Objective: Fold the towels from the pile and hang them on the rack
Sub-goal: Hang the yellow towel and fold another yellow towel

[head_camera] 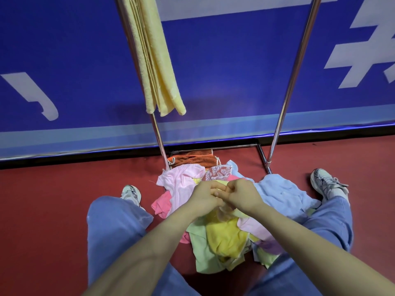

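A dark red floor (42,199) is seen below a blue banner wall (224,71), which is bordered by a paler blue strip along its foot. A metal rack (286,92) is stood against the wall, its two shiny uprights set on a low base frame. A folded yellow towel (156,60) is hung by the left upright. The pile (222,233) is heaped on the floor at the rack's foot, between the person's jeans-clad legs; pink, light blue, green, yellow, rust-orange and leaf-patterned cloths are mixed in it, all crumpled. The left hand (206,196) and right hand (241,194) are brought together above the pile, fingers curled, and a pale yellow towel (226,212) is pinched between them. Large white characters are printed on the banner but are cut off and cannot be read.
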Tool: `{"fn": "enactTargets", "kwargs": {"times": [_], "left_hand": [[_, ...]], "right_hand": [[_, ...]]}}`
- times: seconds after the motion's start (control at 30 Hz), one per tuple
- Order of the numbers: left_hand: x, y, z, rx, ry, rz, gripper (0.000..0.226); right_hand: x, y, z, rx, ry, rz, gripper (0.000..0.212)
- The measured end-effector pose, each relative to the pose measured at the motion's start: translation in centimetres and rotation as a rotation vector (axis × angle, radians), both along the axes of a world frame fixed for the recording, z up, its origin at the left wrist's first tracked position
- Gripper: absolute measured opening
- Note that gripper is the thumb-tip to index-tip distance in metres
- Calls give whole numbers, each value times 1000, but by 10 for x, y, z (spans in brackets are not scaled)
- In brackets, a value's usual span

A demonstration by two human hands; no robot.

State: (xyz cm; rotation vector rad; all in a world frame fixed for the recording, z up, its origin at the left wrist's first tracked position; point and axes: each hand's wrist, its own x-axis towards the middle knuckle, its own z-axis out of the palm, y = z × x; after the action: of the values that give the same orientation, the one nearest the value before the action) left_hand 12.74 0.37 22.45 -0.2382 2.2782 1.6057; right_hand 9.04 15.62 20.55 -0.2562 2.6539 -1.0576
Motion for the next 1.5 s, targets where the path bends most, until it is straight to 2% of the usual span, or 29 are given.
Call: {"fn": "enactTargets", "kwargs": {"times": [0.07,0.17,0.23,0.33,0.43,0.5,0.57,0.67,0.77,0.87,0.93,1.0,1.07,1.13,1.2,1.23,1.33,1.37,1.43,1.5], "left_hand": [[-2,3,6,-82,50,-29,44],[-7,2,18,-222,103,-77,39],[-12,-3,22,-293,139,-76,40],[-17,-14,27,-288,149,-46,43],[-17,-21,30,-256,155,-45,44],[-16,-23,29,-247,152,-66,43],[-14,-22,28,-272,149,-86,43],[-14,-27,24,-355,146,-127,42],[-16,-39,21,-536,157,-257,41],[-24,-44,33,-747,166,-417,37],[-42,-44,55,-911,230,-545,35],[-74,-43,94,-1033,319,-564,32],[-108,-43,151,-1090,456,-481,31],[-136,-40,215,-1080,654,-292,34],[-152,-40,259,-884,826,-13,34],[-154,-39,268,-818,858,57,32],[-144,-36,260,-983,764,-130,29],[-143,-38,253,-997,738,-135,29],[-141,-46,248,-907,721,-65,33],[-136,-54,247,-873,751,-162,53]], "right_hand": [[2,1,2,-45,-16,7,52],[3,9,7,-178,-81,69,31],[5,16,9,-197,-175,135,25],[10,31,4,17,-323,281,20],[14,43,-10,209,-322,373,12],[15,45,-14,287,-259,396,6],[14,45,-14,423,-152,440,20],[7,50,-13,540,23,470,20],[-10,58,-8,435,129,293,29],[-30,57,28,239,125,77,18],[-46,51,63,127,118,36,15],[-68,48,106,104,166,35,21],[-96,47,157,98,312,11,17],[-122,47,211,64,566,-69,25],[-138,49,250,41,845,-152,39],[-144,49,262,74,902,-153,37],[-148,37,262,392,759,-8,20],[-149,34,258,396,749,-10,20],[-150,30,256,303,784,-63,27],[-149,27,253,286,799,-72,30]]}}
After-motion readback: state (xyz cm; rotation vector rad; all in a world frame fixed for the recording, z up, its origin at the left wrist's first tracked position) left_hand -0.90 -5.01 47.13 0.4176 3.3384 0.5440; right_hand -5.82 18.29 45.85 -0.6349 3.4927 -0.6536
